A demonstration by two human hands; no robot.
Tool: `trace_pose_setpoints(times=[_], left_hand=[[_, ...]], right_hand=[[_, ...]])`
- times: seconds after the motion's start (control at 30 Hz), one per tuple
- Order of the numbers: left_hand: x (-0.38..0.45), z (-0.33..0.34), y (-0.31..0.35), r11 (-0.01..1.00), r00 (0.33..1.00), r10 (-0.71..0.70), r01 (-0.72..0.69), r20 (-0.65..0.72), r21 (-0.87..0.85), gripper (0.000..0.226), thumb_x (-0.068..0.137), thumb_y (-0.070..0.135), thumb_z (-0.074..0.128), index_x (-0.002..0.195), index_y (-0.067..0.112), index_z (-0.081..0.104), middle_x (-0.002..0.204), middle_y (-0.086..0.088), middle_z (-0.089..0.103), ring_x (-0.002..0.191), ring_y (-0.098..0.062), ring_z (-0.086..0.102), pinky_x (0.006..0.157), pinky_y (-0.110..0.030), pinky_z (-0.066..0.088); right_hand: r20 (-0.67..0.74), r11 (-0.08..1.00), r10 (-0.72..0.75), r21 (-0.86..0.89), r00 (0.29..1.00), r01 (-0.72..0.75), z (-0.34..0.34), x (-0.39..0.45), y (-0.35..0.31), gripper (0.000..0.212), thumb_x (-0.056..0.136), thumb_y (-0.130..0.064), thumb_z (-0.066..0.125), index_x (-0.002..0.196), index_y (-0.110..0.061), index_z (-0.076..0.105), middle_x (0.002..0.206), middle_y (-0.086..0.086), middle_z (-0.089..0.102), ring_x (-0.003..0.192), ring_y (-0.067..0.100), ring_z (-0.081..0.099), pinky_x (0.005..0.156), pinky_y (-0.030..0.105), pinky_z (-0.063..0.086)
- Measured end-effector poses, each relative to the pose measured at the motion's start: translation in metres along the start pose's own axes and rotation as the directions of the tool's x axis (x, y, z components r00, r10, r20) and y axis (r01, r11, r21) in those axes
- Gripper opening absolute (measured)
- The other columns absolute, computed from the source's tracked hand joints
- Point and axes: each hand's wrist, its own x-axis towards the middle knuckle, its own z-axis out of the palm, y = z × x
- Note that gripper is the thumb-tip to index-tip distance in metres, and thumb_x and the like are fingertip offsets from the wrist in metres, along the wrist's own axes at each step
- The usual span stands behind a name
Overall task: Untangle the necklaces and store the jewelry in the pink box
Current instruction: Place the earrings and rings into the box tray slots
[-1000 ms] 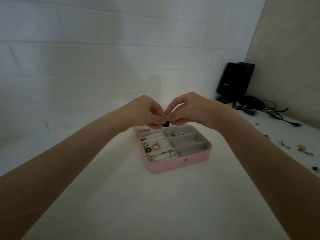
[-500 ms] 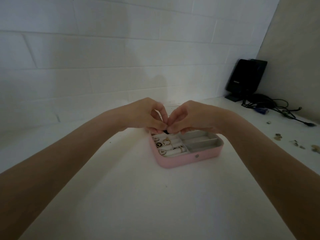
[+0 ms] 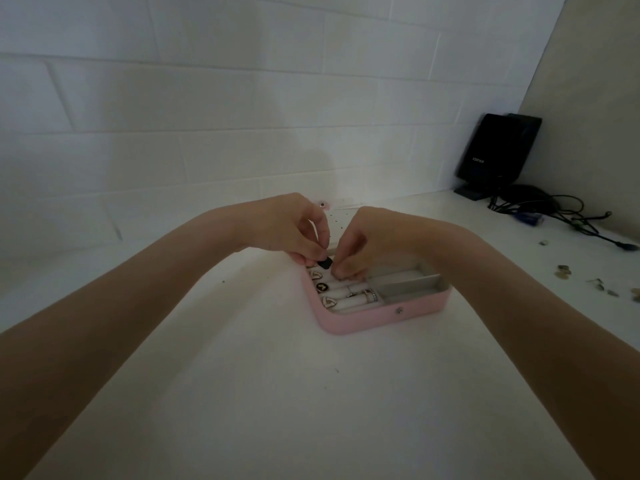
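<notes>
An open pink jewelry box point(image 3: 388, 316) lies on the white table. Its left side has white ring rolls holding heart-shaped pieces point(image 3: 322, 287) and a silver ring point(image 3: 370, 295). On the right are grey compartments point(image 3: 408, 287). My left hand point(image 3: 298, 230) and my right hand point(image 3: 360, 244) meet over the box's back left corner. Between their fingertips sits a small black piece point(image 3: 325, 263), pinched from both sides just above the ring rolls. The box's lid point(image 3: 337, 211) stands behind the hands, mostly hidden.
A black device point(image 3: 495, 154) stands at the back right corner, with tangled cables point(image 3: 554, 211) beside it. Small stones or beads point(image 3: 599, 284) lie scattered along the table's right edge. A white brick wall runs behind the table.
Both hands have come down from above the box to its ring rolls, carrying the small black piece. The view has shifted, so the box sits further right.
</notes>
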Motion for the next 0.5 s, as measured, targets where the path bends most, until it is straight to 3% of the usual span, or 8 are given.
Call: trace_pose_setpoints(times=[0.13, 0.3, 0.5], left_hand=[[0.0, 0.001, 0.001, 1.0, 1.0, 0.0, 0.0, 0.012, 0.02, 0.013, 0.081, 0.001, 0.068, 0.075, 0.01, 0.06, 0.07, -0.006, 0.066, 0.053, -0.003, 0.061, 0.055, -0.012, 0.049], [-0.001, 0.006, 0.003, 1.0, 1.0, -0.006, 0.006, 0.013, 0.029, 0.012, 0.081, 0.002, 0.068, 0.075, 0.01, 0.06, 0.069, -0.004, 0.066, 0.053, -0.004, 0.062, 0.056, -0.012, 0.049], [0.0, 0.011, 0.006, 0.999, 1.0, -0.01, 0.01, 0.016, 0.038, 0.014, 0.08, 0.002, 0.068, 0.074, 0.011, 0.061, 0.067, -0.004, 0.065, 0.054, -0.005, 0.062, 0.057, -0.014, 0.05]], right_hand=[[-0.033, 0.991, -0.031, 0.126, 0.999, 0.035, 0.003, -0.005, 0.01, 0.015, 0.073, -0.006, 0.075, 0.079, -0.02, 0.073, 0.073, 0.0, 0.069, 0.066, 0.006, 0.059, 0.07, 0.017, 0.046], [-0.009, 0.953, -0.067, 0.294, 0.998, 0.067, 0.0, -0.022, 0.018, 0.021, 0.078, -0.001, 0.07, 0.09, -0.018, 0.072, 0.064, -0.004, 0.065, 0.056, 0.003, 0.056, 0.061, 0.011, 0.046], [0.019, 0.906, -0.072, 0.419, 0.997, 0.057, 0.003, -0.038, 0.02, 0.014, 0.078, 0.003, 0.068, 0.076, -0.011, 0.071, 0.057, -0.005, 0.068, 0.049, 0.004, 0.06, 0.055, 0.013, 0.049]])
